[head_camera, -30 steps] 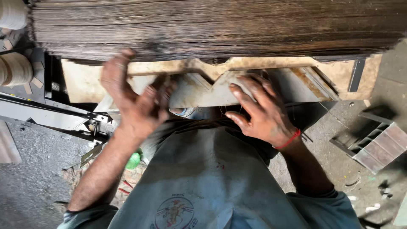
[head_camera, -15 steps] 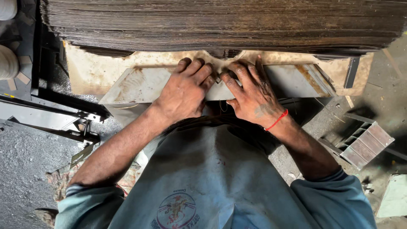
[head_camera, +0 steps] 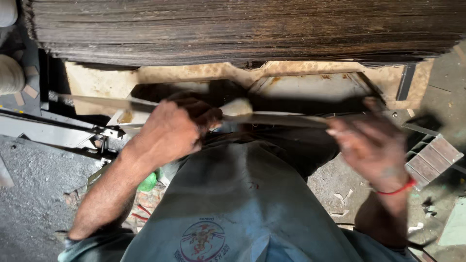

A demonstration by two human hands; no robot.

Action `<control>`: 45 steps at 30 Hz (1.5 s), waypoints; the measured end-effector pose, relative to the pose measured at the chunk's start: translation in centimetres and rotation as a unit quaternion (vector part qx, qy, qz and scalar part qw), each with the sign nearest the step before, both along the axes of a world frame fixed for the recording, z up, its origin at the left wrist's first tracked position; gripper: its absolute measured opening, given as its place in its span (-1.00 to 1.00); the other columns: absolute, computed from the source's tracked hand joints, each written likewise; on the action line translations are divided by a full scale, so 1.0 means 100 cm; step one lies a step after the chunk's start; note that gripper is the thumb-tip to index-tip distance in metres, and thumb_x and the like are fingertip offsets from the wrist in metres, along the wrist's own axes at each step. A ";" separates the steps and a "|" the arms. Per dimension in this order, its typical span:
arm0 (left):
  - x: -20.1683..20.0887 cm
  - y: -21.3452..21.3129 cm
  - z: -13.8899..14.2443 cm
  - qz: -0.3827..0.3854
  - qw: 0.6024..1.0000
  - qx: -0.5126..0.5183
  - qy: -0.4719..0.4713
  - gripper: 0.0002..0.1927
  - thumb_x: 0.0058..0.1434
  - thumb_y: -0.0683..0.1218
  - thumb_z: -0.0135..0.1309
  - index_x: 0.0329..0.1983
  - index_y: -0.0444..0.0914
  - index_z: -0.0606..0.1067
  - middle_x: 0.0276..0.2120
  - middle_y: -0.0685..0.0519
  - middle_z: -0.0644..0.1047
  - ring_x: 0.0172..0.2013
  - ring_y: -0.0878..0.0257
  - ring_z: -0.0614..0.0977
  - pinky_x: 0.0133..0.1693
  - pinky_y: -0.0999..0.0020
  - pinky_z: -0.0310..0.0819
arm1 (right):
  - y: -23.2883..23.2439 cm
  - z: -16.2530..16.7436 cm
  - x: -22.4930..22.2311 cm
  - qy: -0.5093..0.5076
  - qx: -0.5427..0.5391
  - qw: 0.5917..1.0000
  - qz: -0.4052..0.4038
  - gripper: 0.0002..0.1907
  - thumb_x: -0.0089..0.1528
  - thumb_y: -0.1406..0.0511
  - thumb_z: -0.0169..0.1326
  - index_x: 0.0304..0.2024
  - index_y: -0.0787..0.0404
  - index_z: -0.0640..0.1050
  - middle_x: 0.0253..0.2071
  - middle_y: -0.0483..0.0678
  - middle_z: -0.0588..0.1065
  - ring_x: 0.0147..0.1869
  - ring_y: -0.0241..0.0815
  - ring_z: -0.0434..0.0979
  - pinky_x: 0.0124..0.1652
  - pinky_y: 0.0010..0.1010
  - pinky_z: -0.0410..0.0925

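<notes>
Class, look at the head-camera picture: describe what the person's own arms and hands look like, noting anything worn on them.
Both hands are bare, with no gloves. The right hand has a thin red band around its wrist. The left hand wears nothing at the wrist. Both forearms are bare up to grey-blue sleeves near the elbows, matching the grey-blue shirt.

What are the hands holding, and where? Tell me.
A thin flat sheet, seen edge-on: left hand grips its near edge left of middle, right hand further right. Motion blur hides the exact grip.
</notes>
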State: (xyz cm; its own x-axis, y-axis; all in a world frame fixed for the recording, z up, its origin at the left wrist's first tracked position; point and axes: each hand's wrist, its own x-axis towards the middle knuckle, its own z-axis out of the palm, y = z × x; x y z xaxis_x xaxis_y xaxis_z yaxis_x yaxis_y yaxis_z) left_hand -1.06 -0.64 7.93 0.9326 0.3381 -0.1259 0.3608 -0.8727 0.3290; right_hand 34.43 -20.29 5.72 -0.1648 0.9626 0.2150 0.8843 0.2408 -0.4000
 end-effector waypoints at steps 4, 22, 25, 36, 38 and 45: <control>0.013 0.001 -0.003 0.034 0.980 -0.018 0.197 -0.35 0.11 0.13 0.22 0.29 -0.11 0.43 -0.25 0.07 0.61 -0.36 0.18 0.65 -0.33 0.13 0.50 | -0.017 -0.003 0.027 -0.025 0.012 0.994 -0.101 -0.88 0.45 0.34 0.25 0.02 0.17 0.60 -0.09 -0.06 0.62 -0.05 -0.14 0.65 0.41 -0.11 0.41; -0.011 -0.018 -0.024 0.116 0.962 0.075 -0.235 -0.68 -0.06 -0.16 0.25 -0.18 -0.24 0.59 -0.34 0.03 0.55 -0.30 0.05 0.59 -0.23 0.10 0.46 | -0.059 -0.059 0.017 0.620 0.230 0.713 -0.234 -0.74 0.51 0.24 0.23 0.07 0.29 0.51 -0.14 0.11 0.58 -0.12 -0.10 0.64 -0.11 -0.27 0.57; -0.013 -0.018 -0.021 0.101 0.965 0.072 -0.232 -0.73 -0.17 -0.13 0.21 -0.35 -0.24 0.53 -0.39 -0.03 0.54 -0.33 0.01 0.58 -0.26 0.07 0.46 | -0.053 -0.062 -0.003 0.696 0.268 0.611 -0.266 -0.80 0.54 0.25 0.18 0.05 0.22 0.48 -0.11 0.11 0.55 -0.17 -0.12 0.59 -0.17 -0.33 0.52; -0.013 -0.024 -0.029 0.109 0.968 0.042 -0.222 -0.74 -0.01 -0.17 0.31 -0.22 -0.23 0.57 -0.26 -0.05 0.54 -0.22 -0.04 0.59 -0.13 -0.02 0.48 | -0.060 -0.056 -0.021 0.707 0.297 0.582 -0.271 -0.79 0.50 0.26 0.09 -0.02 0.33 0.55 -0.01 0.16 0.60 -0.16 -0.17 0.59 -0.11 -0.34 0.48; -0.011 -0.036 -0.034 0.115 0.975 0.037 -0.186 -0.62 -0.23 -0.11 0.33 -0.29 -0.24 0.56 -0.18 -0.13 0.51 -0.13 -0.16 0.56 -0.03 -0.18 0.46 | -0.067 -0.063 -0.014 0.726 0.285 0.568 -0.263 -0.81 0.53 0.28 0.09 -0.02 0.33 0.55 -0.03 0.16 0.60 -0.18 -0.21 0.56 -0.15 -0.42 0.44; 0.015 -0.029 -0.049 0.167 0.982 0.043 -0.077 0.08 -0.32 -0.01 0.40 0.36 -0.37 0.32 0.27 -0.35 0.30 0.29 -0.29 0.32 0.31 -0.29 0.09 | -0.057 -0.100 0.012 0.647 0.226 0.647 -0.335 -0.78 0.50 0.28 0.19 0.06 0.33 0.56 -0.12 0.08 0.55 -0.24 -0.20 0.52 -0.19 -0.34 0.48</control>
